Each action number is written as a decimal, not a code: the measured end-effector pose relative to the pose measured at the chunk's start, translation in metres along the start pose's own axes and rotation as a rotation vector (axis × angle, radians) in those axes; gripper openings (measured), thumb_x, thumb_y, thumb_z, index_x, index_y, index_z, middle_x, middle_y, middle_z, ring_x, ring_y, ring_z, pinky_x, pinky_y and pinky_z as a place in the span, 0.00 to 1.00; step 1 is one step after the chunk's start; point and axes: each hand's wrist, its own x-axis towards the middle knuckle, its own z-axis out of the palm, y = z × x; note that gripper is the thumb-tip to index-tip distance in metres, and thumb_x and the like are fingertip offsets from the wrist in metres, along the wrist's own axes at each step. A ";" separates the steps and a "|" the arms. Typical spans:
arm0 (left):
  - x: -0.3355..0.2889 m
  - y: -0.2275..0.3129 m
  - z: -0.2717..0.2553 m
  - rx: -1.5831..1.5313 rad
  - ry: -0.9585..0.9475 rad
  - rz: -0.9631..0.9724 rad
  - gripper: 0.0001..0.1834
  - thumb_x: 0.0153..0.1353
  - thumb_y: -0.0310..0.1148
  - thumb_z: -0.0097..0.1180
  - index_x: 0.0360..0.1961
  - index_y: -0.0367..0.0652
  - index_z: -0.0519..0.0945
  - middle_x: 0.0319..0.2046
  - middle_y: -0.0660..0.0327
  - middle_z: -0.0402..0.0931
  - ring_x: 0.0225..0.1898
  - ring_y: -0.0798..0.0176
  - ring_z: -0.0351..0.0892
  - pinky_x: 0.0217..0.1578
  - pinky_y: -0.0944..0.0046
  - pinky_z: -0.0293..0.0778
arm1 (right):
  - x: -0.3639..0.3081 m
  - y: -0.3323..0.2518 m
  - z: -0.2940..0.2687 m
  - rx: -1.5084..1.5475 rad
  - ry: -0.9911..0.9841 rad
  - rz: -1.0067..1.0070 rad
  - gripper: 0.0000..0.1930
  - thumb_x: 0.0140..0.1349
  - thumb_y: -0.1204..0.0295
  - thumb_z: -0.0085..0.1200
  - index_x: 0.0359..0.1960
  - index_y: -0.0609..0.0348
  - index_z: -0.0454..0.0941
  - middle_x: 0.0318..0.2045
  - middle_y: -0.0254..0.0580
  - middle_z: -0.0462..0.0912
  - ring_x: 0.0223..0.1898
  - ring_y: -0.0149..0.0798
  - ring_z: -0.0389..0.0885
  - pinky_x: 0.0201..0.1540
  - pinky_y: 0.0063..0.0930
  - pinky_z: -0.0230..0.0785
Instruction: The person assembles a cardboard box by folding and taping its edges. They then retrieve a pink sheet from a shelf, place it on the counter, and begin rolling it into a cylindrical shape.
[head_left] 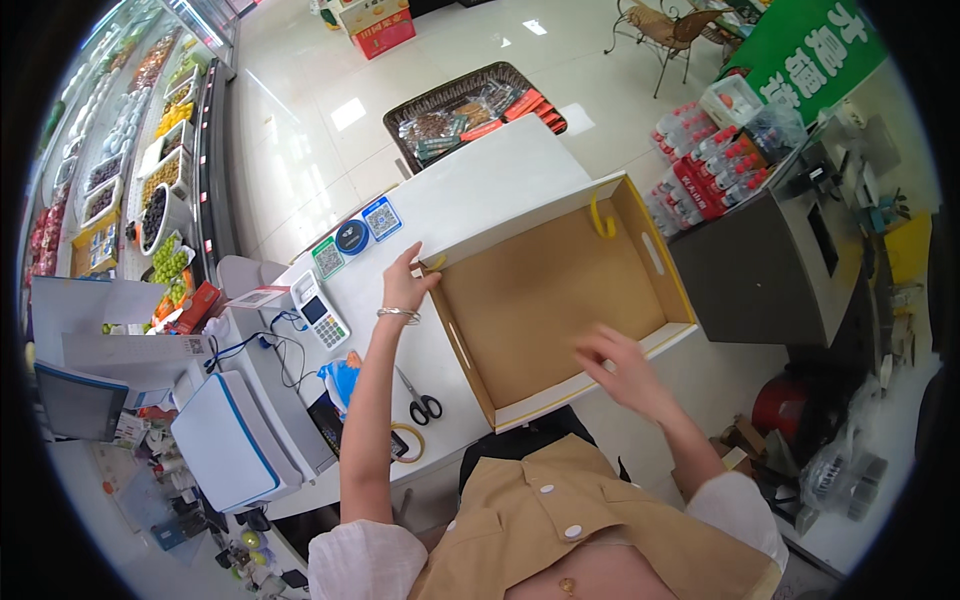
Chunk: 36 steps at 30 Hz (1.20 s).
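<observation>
A shallow cardboard box (530, 300), brown inside with white and yellow edges, lies open on the white counter before me. At its far left corner, my left hand (408, 282) grips the wall between thumb and fingers. A yellow strap (602, 218) curls inside the far right part of the box, and a bit of yellow shows beside my left fingers. My right hand (622, 372) is over the near wall, its bent fingers smeared by motion; whether they hold anything I cannot make out.
Left on the counter (500, 175) are black scissors (424, 406), a tape roll (408, 443), a card terminal (320, 312), code signs (381, 218) and a white printer (232, 440). A dark basket of packets (470, 112) stands beyond. Bottled drinks (705, 170) and a dark cabinet (760, 270) are right.
</observation>
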 end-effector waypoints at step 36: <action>-0.019 0.038 0.041 -0.030 0.500 -0.397 0.17 0.52 0.25 0.52 0.42 0.42 0.85 0.12 0.51 0.73 0.13 0.68 0.68 0.20 0.62 0.67 | 0.205 0.041 0.197 -0.087 0.537 -0.320 0.02 0.52 0.76 0.55 0.26 0.58 0.75 0.25 0.40 0.73 0.32 0.44 0.72 0.37 0.37 0.64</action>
